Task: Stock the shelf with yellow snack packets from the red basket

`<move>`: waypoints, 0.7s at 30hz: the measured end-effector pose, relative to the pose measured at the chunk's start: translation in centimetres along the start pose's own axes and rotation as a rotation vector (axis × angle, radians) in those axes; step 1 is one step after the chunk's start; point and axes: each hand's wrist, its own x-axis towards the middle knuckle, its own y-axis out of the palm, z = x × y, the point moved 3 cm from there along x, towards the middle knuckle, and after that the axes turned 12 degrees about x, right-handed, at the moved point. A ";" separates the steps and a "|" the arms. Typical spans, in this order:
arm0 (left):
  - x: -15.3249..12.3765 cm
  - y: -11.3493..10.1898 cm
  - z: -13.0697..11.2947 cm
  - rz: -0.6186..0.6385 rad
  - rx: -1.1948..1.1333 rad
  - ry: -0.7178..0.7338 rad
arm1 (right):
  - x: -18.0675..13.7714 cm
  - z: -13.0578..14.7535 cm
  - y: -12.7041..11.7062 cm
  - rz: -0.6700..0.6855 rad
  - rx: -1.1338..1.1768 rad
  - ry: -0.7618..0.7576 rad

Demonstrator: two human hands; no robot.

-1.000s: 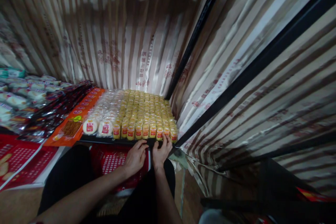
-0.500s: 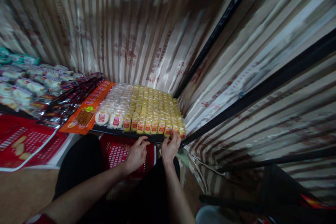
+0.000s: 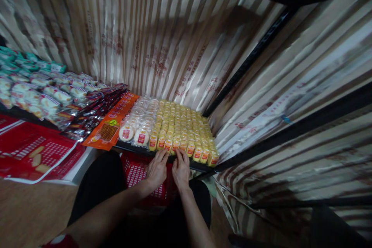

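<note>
Rows of small yellow wrapped snack packs [image 3: 186,124] with red labels stand packed together on a black shelf [image 3: 136,148]. My left hand [image 3: 157,167] reaches to the front row, its fingers stretched out with the tips against the packs near the middle. Close beside it, my right hand [image 3: 180,168] has its extended fingertips on the front packs too. Neither hand holds anything that I can see. To the left of the yellow packs lie white round wrapped crackers [image 3: 142,136] in clear packaging, and then a flat orange snack bag [image 3: 109,130].
Dark red shiny packets [image 3: 93,112], white packets [image 3: 50,102] and green packets [image 3: 55,67] continue along the shelf leftward. A red printed bag [image 3: 43,151] and a red basket [image 3: 136,174] are below. Striped curtain [image 3: 162,46] and black frame bars [image 3: 250,64] enclose the right and back.
My right hand has moved left along the front row from the right corner, now beside my left hand. My left fingertips have come up against the packs. The camera view has shifted left.
</note>
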 end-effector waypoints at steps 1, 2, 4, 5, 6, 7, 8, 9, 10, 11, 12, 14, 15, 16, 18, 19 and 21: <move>0.0 0.1 0.2 -0.005 -0.002 0.010 | 0.0 0.0 0.0 0.002 -0.002 0.001; -0.1 0.2 0.3 -0.010 -0.007 0.019 | 0.0 0.0 0.0 0.004 -0.001 0.000; -0.2 0.2 0.5 -0.030 -0.019 0.025 | 0.0 0.2 -0.1 0.004 0.007 0.000; -0.3 0.1 0.6 -0.045 -0.023 0.019 | -0.1 0.4 -0.1 0.007 0.016 -0.003; -0.4 -0.1 0.7 -0.063 -0.026 0.003 | -0.2 0.7 -0.1 0.014 0.026 -0.009; -0.4 -0.3 0.8 -0.085 -0.027 -0.023 | -0.3 0.9 0.0 0.023 0.036 -0.017; -0.5 -0.5 0.9 -0.105 -0.029 -0.052 | -0.3 1.2 0.2 0.036 0.046 -0.024; -0.5 -0.7 1.1 -0.121 -0.032 -0.080 | -0.3 1.5 0.4 0.051 0.054 -0.030; -0.5 -0.9 1.2 -0.135 -0.036 -0.101 | -0.3 1.8 0.6 0.066 0.059 -0.032; -0.4 -1.0 1.3 -0.147 -0.040 -0.117 | -0.2 2.0 0.9 0.079 0.062 -0.032; -0.4 -1.1 1.4 -0.159 -0.042 -0.134 | -0.2 2.2 1.1 0.088 0.063 -0.030; -0.3 -1.2 1.8 -0.180 -0.042 -0.171 | 0.0 2.4 1.6 0.095 0.059 -0.021; -0.2 -1.2 2.0 -0.188 -0.039 -0.194 | 0.1 2.5 1.8 0.097 0.054 -0.018; -0.2 -1.1 2.3 -0.189 -0.035 -0.214 | 0.2 2.5 1.9 0.098 0.049 -0.016; -0.1 -0.8 2.7 -0.177 -0.025 -0.232 | 0.3 2.4 2.0 0.102 0.035 -0.018; 0.0 -0.6 2.8 -0.167 -0.021 -0.229 | 0.3 2.4 2.0 0.105 0.028 -0.022; 0.0 -0.3 3.0 -0.157 -0.017 -0.208 | 0.4 2.3 2.0 0.105 0.011 -0.032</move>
